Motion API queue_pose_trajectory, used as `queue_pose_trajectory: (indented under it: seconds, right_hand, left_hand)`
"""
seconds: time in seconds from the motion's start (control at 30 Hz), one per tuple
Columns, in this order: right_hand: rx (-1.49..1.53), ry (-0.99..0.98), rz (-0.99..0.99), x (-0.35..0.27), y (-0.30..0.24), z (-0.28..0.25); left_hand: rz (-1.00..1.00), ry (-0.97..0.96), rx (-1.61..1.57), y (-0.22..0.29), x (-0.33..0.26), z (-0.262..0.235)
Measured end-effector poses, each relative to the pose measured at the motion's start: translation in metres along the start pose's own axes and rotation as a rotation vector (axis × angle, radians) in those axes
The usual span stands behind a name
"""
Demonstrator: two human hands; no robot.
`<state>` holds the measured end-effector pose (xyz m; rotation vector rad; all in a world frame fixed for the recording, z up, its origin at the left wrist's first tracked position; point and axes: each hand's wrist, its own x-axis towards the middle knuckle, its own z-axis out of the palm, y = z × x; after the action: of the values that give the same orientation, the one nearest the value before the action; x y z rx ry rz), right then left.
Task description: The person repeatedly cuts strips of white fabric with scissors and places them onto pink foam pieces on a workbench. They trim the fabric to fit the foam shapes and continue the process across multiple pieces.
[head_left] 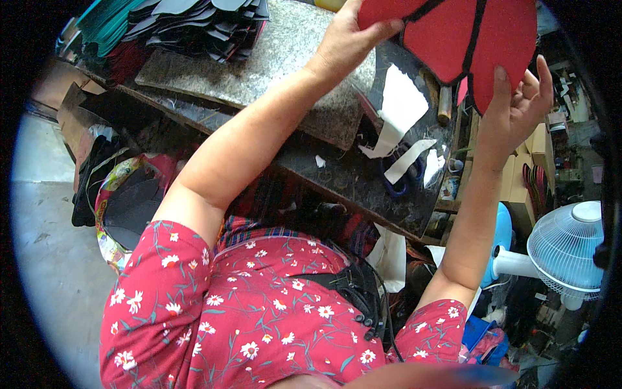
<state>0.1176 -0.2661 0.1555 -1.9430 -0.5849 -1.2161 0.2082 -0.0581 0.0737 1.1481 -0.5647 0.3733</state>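
My fingers pinch the red cut piece with black seams (453, 39) from both sides: left hand (350, 39) closed on its left edge, right hand (515, 107) with thumb on the face and fingers spread behind its lower right edge, holding it up over the dark worktable (337, 175). I judge the work mid-way: stacks of dark cut pieces (194, 23) lie at the far left of the bench, white scraps (398, 107) and scissors (398, 178) below the piece.

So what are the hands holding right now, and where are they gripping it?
Both hands hold one red piece with black trim, raised above the workbench. The left hand pinches its left edge; the right hand grips its lower right edge, thumb in front.
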Motion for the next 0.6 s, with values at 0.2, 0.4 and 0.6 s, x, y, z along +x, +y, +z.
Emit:
queue_pose_trajectory:
  seconds: [0.2, 0.4, 0.6]
  right_hand:
    - [-0.084, -0.016, 0.008, -0.010, -0.022, -0.022]
    - [-0.011, -0.481, 0.453, -0.076, -0.008, -0.054]
    - [0.168, -0.539, 0.750, -0.117, 0.009, -0.036]
  left_hand:
    - [-0.261, -0.175, -0.022, 0.059, -0.001, -0.035]
    - [-0.442, -0.151, 0.271, 0.117, -0.046, -0.103]
    - [-0.497, -0.116, 0.627, 0.116, -0.098, -0.123]
